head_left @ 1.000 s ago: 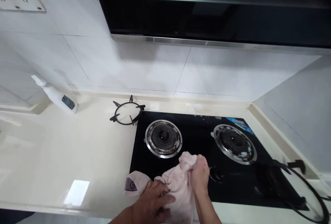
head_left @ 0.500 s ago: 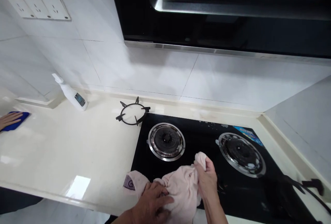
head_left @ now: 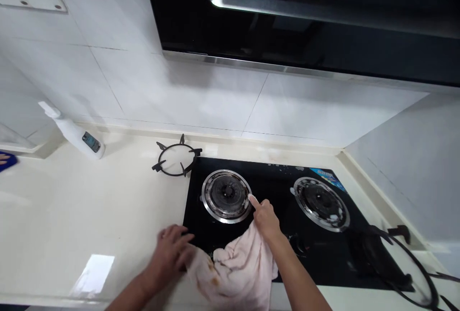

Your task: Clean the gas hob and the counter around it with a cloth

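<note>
A pale pink cloth (head_left: 240, 268) with brownish stains hangs over the front edge of the black gas stove (head_left: 266, 177). My right hand (head_left: 266, 220) is closed on the upper part of the cloth. Its index finger reaches forward, something whitish at the tip, touching the right side of the left burner's metal ring (head_left: 227, 196). My left hand (head_left: 171, 252), a little blurred, is beside the cloth's left edge at the stove's front left corner. Its fingers are bent but apart; whether they touch the cloth is hard to tell.
A black pot stand (head_left: 176, 160) touches the stove's back left corner. Another pot stand (head_left: 424, 272) is at the right. A white spray bottle (head_left: 77, 136) stands by the wall. Foamy spots mark the right burner (head_left: 321, 204). Overhead is a black range hood (head_left: 287, 38). Someone's fingers rest on a blue cloth (head_left: 7, 161).
My right hand has moved left and forward to the left burner's ring. My left hand has shifted left from the top of the pink cloth. The view has turned slightly right.
</note>
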Tool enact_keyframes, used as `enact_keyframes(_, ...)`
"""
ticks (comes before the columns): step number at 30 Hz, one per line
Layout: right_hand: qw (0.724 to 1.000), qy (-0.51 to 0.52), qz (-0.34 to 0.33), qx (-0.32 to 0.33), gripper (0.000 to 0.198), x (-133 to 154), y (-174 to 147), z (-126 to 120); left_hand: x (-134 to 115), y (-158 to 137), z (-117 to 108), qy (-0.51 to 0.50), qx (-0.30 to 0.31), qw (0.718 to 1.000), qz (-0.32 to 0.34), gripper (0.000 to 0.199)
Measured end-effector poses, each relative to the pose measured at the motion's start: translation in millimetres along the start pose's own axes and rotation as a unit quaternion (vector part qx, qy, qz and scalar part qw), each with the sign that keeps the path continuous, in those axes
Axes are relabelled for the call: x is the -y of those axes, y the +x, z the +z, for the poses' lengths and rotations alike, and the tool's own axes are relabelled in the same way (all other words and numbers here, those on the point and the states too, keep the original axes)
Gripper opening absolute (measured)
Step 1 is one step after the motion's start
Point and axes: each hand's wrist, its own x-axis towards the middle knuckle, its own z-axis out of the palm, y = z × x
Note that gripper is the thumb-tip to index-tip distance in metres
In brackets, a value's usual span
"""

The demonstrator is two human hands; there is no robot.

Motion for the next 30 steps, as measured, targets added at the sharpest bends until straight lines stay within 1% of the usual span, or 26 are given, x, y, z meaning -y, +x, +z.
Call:
enact_keyframes(1, 1.0, -0.029, -0.009, 0.003, 0.053, 3, 1, -1, 23, -5, -6, 0.034, -0.017, 0.999, -0.028, 0.029)
enact_keyframes(2, 0.998, -0.052, -0.02, 0.001, 0.052, 7, 0, -2, 44, -10, -12, 0.066, -0.02, 0.996, -0.058, 0.03)
enact_keyframes(4, 0.995, -0.09, -0.037, -0.009, 0.05, 16, -8, 1, 79, -20, -22, 0.119, -0.034, 0.987, -0.105, 0.032)
enact_keyframes(6, 0.991, -0.122, -0.043, -0.019, 0.049, 27, -25, 9, 102, -29, -28, 0.148, -0.026, 0.982, -0.111, 0.034)
enact_keyframes(8, 0.988, -0.144, -0.052, -0.028, 0.049, 37, -45, 21, 114, -36, -30, 0.158, -0.014, 0.983, -0.096, 0.036)
enact_keyframes(10, 0.986, -0.155, -0.053, -0.035, 0.051, 43, -60, 31, 118, -40, -28, 0.159, -0.01, 0.984, -0.084, 0.037)
enact_keyframes(12, 0.986, -0.158, -0.035, -0.041, 0.052, 43, -62, 36, 118, -41, -26, 0.157, -0.013, 0.984, -0.082, 0.036)
enact_keyframes(14, 0.986, -0.158, -0.013, -0.046, 0.052, 37, -50, 32, 117, -41, -25, 0.153, -0.015, 0.985, -0.083, 0.035)
enact_keyframes(16, 0.988, -0.148, -0.009, -0.045, 0.051, 30, -28, 22, 116, -41, -26, 0.151, -0.016, 0.985, -0.088, 0.035)
enact_keyframes(19, 0.993, -0.116, -0.008, -0.024, 0.049, 25, 3, 6, 115, -39, -27, 0.149, -0.017, 0.985, -0.09, 0.035)
enact_keyframes(21, 0.995, -0.101, -0.002, -0.015, 0.049, 24, 7, 4, 114, -39, -28, 0.148, -0.016, 0.985, -0.092, 0.035)
enact_keyframes(23, 0.995, -0.102, -0.009, -0.023, 0.05, 25, -5, 11, 113, -38, -28, 0.149, -0.013, 0.984, -0.096, 0.035)
enact_keyframes(27, 0.989, -0.121, -0.072, -0.039, 0.054, 26, -47, 33, 113, -38, -27, 0.155, -0.007, 0.983, -0.1, 0.036)
enact_keyframes(28, 0.988, -0.124, -0.077, -0.04, 0.055, 27, -52, 35, 114, -38, -26, 0.157, -0.006, 0.983, -0.101, 0.036)
enact_keyframes(30, 0.988, -0.131, -0.06, -0.049, 0.055, 28, -49, 33, 114, -38, -25, 0.159, -0.003, 0.982, -0.101, 0.037)
